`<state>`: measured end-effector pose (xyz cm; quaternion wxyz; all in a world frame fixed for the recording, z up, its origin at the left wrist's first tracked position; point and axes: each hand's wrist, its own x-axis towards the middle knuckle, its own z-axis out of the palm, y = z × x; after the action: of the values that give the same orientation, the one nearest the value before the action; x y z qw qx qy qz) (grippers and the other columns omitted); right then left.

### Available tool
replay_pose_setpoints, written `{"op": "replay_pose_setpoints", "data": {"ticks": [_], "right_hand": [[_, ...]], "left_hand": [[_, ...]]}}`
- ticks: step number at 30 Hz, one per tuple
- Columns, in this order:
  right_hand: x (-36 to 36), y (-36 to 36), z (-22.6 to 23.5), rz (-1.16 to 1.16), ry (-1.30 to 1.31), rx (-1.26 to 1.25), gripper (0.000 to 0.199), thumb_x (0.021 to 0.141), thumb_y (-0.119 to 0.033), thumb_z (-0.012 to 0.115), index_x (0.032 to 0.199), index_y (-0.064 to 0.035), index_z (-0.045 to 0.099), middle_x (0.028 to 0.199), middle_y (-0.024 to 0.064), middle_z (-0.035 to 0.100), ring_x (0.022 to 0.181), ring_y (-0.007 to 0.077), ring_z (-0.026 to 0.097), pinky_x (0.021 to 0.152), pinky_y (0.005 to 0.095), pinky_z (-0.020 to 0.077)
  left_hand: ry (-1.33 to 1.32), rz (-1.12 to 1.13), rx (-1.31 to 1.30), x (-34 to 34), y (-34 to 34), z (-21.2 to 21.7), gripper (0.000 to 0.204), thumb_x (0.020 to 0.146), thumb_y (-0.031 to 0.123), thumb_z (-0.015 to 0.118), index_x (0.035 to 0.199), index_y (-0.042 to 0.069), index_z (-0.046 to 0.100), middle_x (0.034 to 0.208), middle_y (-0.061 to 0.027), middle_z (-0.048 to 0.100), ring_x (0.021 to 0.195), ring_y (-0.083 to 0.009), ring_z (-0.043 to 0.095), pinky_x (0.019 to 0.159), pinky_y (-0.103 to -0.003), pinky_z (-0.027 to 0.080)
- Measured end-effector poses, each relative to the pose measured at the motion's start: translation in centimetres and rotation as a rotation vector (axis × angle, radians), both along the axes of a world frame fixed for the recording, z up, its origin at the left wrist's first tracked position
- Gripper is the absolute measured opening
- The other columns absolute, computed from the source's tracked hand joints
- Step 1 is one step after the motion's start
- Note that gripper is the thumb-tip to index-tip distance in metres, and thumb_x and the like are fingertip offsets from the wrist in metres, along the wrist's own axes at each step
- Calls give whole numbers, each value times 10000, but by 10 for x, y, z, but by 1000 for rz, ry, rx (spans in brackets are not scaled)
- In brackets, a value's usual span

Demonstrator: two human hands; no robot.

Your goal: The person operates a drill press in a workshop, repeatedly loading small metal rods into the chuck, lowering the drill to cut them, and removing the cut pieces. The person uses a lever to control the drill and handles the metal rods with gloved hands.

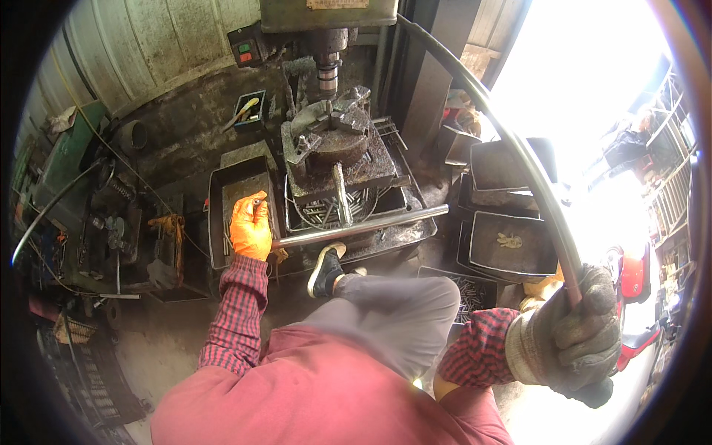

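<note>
The right hand (571,341), in a grey glove, has its fingers wrapped firmly round the lower end of a long metal lever (525,152), which rises to beside the drill press head (330,13). Farther off, the left hand (251,228), in an orange glove, is over a dark tray (226,191), fingers bunched; whether they hold a small piece I cannot tell. A steel bar (371,224) runs rightward from near its wrist. Beyond, a round fixture (341,147) sits below the spindle (328,76). Behind stands a switch box (245,50).
</note>
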<state>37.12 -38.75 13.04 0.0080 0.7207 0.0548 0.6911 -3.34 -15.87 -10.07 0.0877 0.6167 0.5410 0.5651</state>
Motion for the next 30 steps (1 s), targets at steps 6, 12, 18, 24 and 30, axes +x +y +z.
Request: {"op": "replay_pose_setpoints", "data": {"ticks": [6, 12, 18, 24, 30], "right_hand": [[-16, 8, 12, -69, -7, -22, 511, 1035, -384, 510, 618, -278, 235, 502, -116, 187, 357, 98, 225, 460, 305, 207], [-21, 8, 25, -19, -39, -18, 519, 1028, -390, 548, 613, -272, 261, 495, -119, 211, 361, 95, 245, 464, 304, 203], [-19, 14, 34, -26, -277, -30, 517, 1036, -419, 553, 618, -269, 288, 499, -116, 218, 368, 94, 271, 473, 303, 209], [-23, 12, 39, -126, -12, -22, 492, 1052, -469, 511, 638, -281, 323, 542, -115, 239, 388, 87, 286, 488, 311, 215], [-25, 13, 48, -148, -196, -72, 461, 1043, -507, 506, 669, -283, 356, 549, -112, 251, 402, 80, 291, 495, 296, 238]], "left_hand": [[-29, -4, -7, -2, 0, -4, 146, 987, 43, 672, 1123, 13, 714, 1121, -98, 713, 1081, -257, 682, 983, -359, 521], [-28, -8, -9, -1, 1, -4, 136, 994, 44, 671, 1119, 3, 707, 1124, -94, 713, 1078, -249, 679, 986, -355, 518], [-75, -16, -27, 1, -2, -2, 128, 1002, 50, 670, 1116, 1, 701, 1122, -95, 714, 1073, -244, 680, 984, -352, 518], [-8, -3, -17, -1, -2, -3, 138, 1003, 60, 671, 1125, 5, 706, 1118, -92, 717, 1064, -242, 684, 975, -349, 522], [-40, -2, -30, 0, -3, -7, 144, 1002, 62, 671, 1130, 14, 716, 1110, -91, 717, 1057, -242, 683, 963, -348, 525]]}}
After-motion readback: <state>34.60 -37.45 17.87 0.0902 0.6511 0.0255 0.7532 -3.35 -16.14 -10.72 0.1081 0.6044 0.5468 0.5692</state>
